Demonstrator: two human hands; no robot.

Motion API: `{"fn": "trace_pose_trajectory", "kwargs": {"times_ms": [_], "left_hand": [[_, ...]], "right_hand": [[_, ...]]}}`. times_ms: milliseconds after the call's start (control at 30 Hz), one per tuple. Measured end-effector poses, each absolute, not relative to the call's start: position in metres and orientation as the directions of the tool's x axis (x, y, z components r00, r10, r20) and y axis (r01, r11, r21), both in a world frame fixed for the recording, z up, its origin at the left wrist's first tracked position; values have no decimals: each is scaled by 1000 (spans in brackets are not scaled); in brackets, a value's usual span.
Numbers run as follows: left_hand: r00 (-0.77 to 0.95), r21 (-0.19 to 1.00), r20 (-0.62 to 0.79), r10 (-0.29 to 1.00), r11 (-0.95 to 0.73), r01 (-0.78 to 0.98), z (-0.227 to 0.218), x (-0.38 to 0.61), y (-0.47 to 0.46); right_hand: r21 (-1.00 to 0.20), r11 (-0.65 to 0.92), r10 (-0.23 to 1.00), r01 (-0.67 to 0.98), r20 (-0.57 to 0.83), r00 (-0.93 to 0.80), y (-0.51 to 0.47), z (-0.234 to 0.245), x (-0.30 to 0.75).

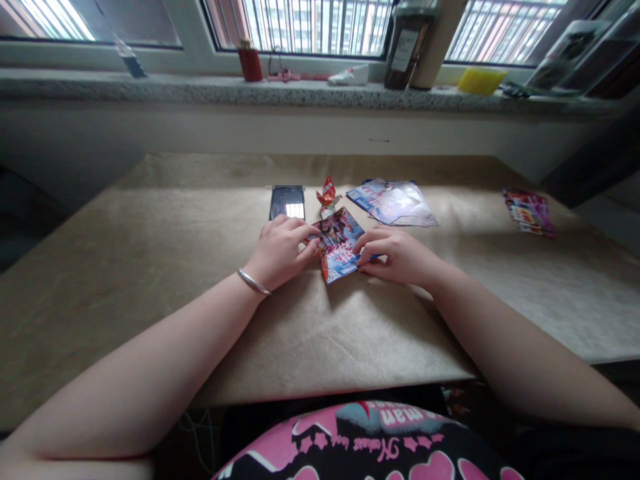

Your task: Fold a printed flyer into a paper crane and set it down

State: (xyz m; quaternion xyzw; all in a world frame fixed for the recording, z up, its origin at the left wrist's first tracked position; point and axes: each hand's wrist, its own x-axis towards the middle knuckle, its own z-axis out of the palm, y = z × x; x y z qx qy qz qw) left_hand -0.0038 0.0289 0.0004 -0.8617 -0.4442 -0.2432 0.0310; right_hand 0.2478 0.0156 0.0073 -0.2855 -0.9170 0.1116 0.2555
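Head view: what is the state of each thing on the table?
printed paper: partly folded, lying flat.
left hand: pinching the paper's left edge.
right hand: pinching its right edge.
paper figure: folded, upright.
phone: flat, face up.
loose sheets: unfolded, flat.

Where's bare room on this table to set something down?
Bare: the table left of the phone; the near strip below the held sheet; the gap between paper stack and right-hand leaflet. Crowded: the centre, around phone, folded figure and sheet.
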Motion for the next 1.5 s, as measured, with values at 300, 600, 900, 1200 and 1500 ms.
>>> {"fn": "trace_pose_trajectory", "kwargs": {"times_ms": [300, 600, 900, 1200, 1500], "left_hand": [[502, 115, 489, 713, -623, 774, -1, 2, 16], [740, 23, 306, 599, -782, 623, 4, 4, 10], [862, 138, 224, 454, -891, 433, 0, 5, 14], [857, 154, 193, 478, -877, 455, -1, 6, 13], [847, 156, 221, 483, -875, 458, -2, 7, 12]], "right_hand": [[-330, 810, 575, 484, 291, -765, 20, 8, 248], [-320, 779, 618, 538, 251, -745, 18, 8, 247], [-353, 758, 644, 548, 276, -713, 17, 7, 244], [-405, 725, 683, 557, 318, -657, 18, 0, 240], [-404, 697, 715, 592, 327, -618, 17, -3, 237]]}}
